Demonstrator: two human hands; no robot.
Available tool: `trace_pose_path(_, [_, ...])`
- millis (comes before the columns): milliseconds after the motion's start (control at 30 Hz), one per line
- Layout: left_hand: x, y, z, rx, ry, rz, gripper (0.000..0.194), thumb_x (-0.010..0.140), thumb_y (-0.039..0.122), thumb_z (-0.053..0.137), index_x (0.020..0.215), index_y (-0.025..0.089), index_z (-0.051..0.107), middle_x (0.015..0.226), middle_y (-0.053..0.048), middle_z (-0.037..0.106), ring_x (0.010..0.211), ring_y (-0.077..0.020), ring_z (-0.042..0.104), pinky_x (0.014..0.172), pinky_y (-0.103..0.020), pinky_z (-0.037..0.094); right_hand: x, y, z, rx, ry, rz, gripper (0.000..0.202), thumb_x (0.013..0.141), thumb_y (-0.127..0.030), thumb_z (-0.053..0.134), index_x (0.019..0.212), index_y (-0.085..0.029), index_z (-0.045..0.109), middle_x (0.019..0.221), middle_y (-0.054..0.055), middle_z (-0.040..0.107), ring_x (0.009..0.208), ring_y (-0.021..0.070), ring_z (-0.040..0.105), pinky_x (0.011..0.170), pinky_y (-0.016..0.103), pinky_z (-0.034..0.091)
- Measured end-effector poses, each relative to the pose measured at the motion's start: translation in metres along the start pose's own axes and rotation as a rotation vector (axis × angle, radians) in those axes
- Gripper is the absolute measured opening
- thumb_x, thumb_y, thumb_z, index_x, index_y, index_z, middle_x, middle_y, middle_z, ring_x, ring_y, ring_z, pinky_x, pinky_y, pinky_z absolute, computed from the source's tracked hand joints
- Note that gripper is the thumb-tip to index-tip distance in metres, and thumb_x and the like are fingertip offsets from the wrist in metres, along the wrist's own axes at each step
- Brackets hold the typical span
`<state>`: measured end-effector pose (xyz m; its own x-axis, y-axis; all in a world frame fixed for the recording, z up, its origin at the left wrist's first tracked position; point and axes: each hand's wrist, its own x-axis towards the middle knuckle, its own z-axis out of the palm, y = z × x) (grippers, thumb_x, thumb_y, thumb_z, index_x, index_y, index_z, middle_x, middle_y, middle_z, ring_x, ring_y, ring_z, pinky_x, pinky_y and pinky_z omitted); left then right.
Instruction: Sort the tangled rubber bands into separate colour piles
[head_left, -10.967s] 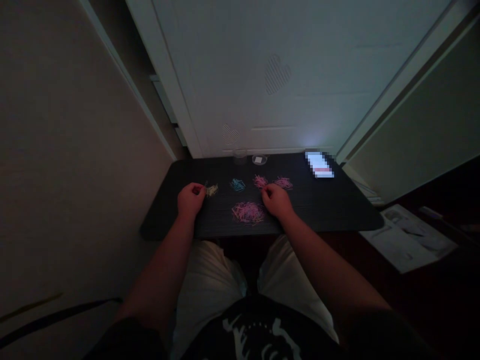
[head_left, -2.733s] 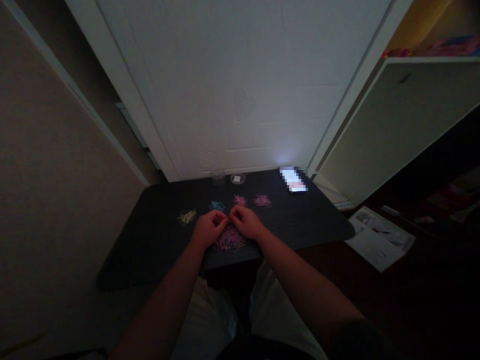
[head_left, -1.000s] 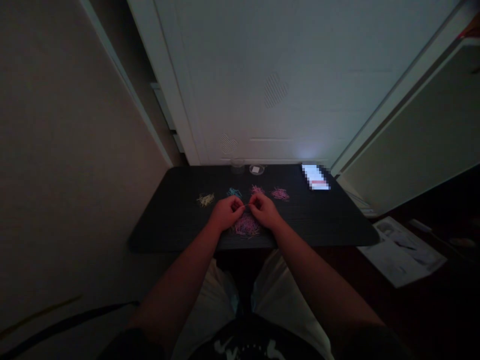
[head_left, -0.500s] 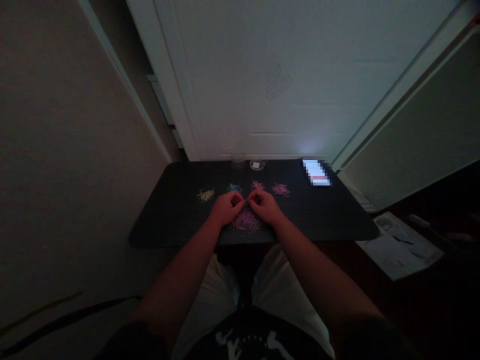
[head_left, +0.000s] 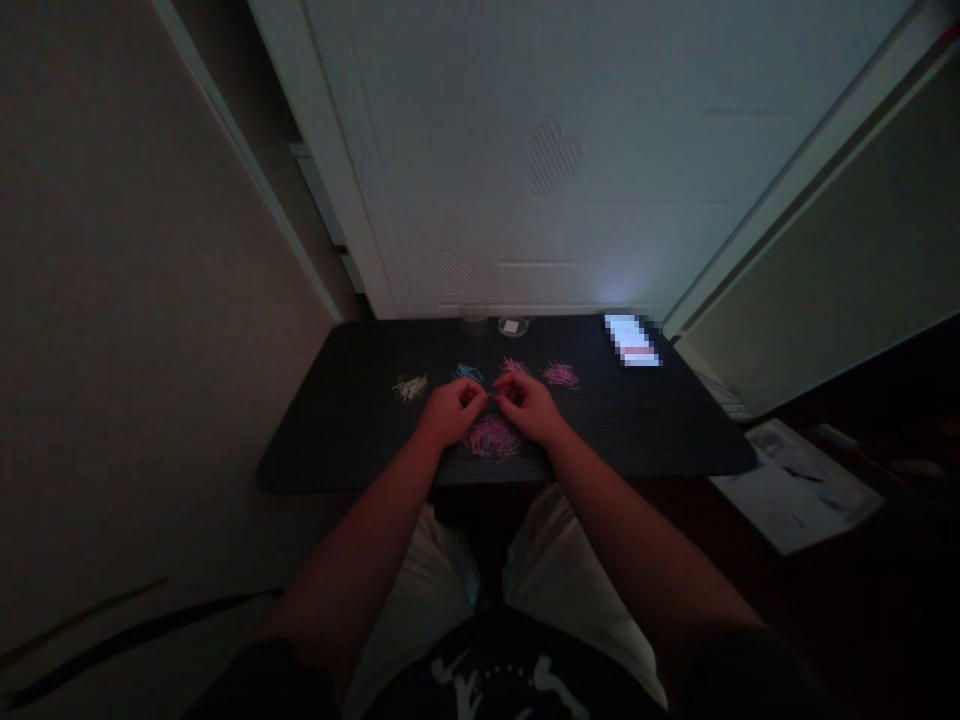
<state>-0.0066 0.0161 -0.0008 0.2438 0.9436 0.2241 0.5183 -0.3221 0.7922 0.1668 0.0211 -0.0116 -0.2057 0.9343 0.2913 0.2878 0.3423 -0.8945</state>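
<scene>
"Left hand (head_left: pixel 451 411): how far open?"

"Barely, with fingers curled in toward the thumb. Cannot tell whether grasping a strand; too dark at the fingertips."

"And for the right hand (head_left: pixel 532 409)?"

"Likewise curled, almost tip to tip with the left. Cannot tell about any grip there either."

"Down below?"

"Between both wrists, near the close edge of the desk (head_left: pixel 637 435), a mixed pile (head_left: pixel 493 438) of pink and purple strands."

"Farther back?"

"From left to right: a pale yellow pile (head_left: pixel 411 387), a blue pile (head_left: pixel 466 372), then two pink piles (head_left: pixel 562 375). Behind those, a clear container (head_left: pixel 474 319); far right, a bright, blurred screen (head_left: pixel 631 340)."
</scene>
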Motion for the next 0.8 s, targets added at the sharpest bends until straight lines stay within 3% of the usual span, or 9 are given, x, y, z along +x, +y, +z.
trace_pose_path(400, [0.0003,-0.0014,0.0017,0.03,0.006,0.0,0.019,0.08,0.033,0.053,0.08,0.017,0.062,0.072,-0.001,0.065,0.065,-0.0129,0.058,0.06,-0.024,0.044,0.0022,0.0005,-0.0009,-0.039,0.035,0.024,0.009,0.071,-0.024,0.056,0.073,-0.018,0.062,0.063,-0.001,0.058,0.057,0.0112,0.049,0.054,0.024,0.038])
trace_pose_path(800, [-0.0006,0.0028,0.0013,-0.032,-0.001,0.026,0.028,0.076,0.037,0.061,0.097,0.018,0.064,0.085,-0.004,0.069,0.072,-0.0142,0.062,0.067,-0.026,0.049,0.0,-0.004,-0.0012,-0.081,-0.022,-0.03,0.006,0.07,-0.022,0.059,0.072,-0.018,0.063,0.064,0.0,0.056,0.058,0.0112,0.048,0.054,0.024,0.037])
